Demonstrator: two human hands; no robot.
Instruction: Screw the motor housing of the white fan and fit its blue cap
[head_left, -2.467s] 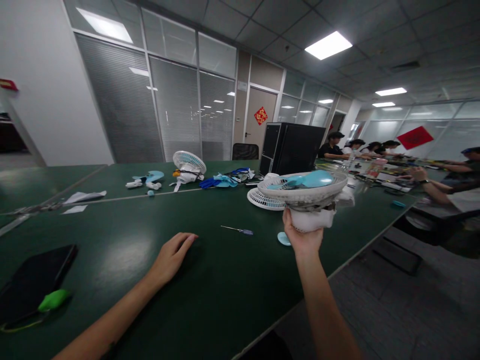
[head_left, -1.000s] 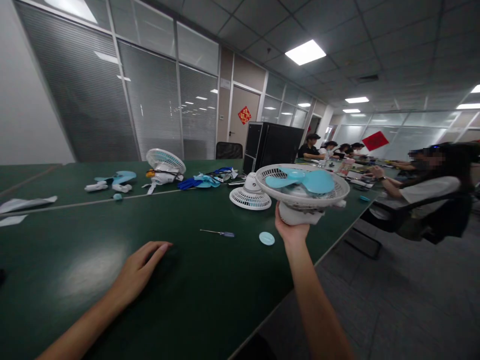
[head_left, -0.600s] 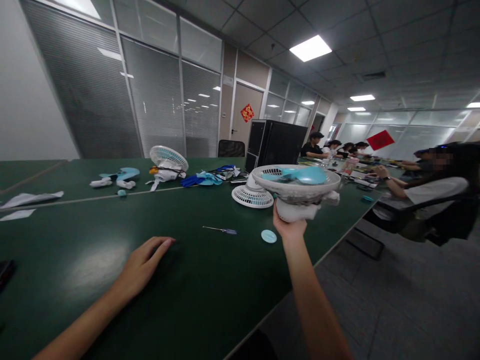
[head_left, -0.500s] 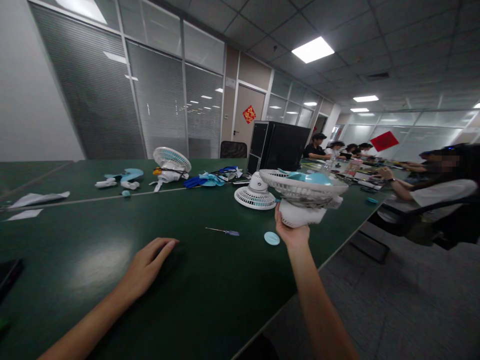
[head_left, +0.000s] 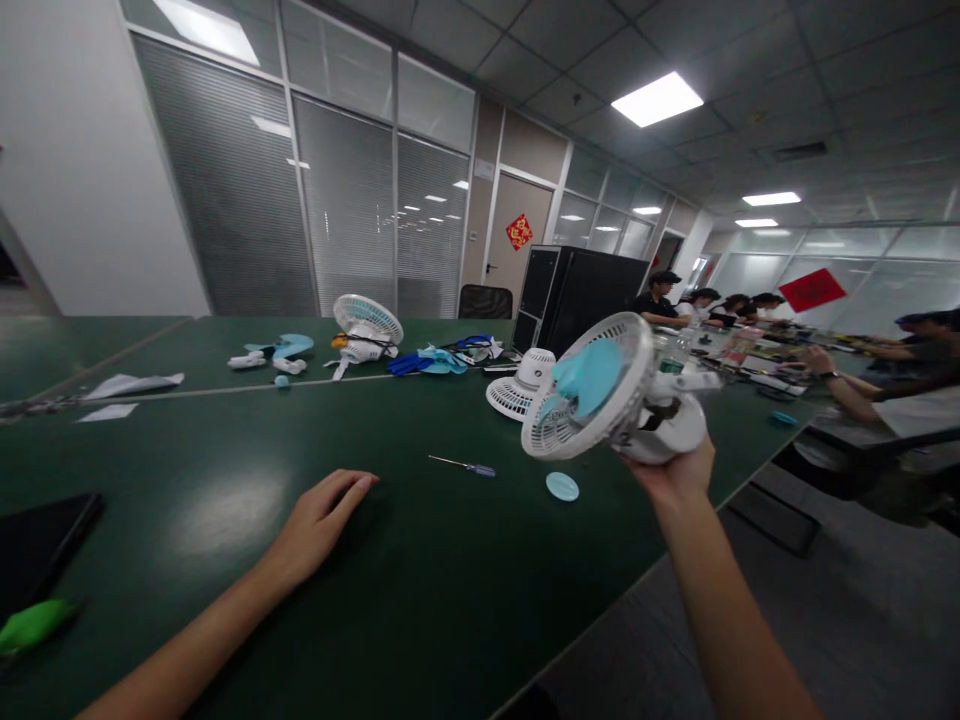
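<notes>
Tilted white fan [head_left: 619,392], blue-bladed, aloft

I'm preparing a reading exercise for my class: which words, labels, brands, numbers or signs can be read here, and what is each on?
None reads clearly.
Red diamond on the door: gold characters, too blurred.
White fan part: dark round mark, too small.
Pale notice beside the door: too small.
Held fan: no lettering visible.

Head view; forward across green table [head_left: 420,580]
</notes>
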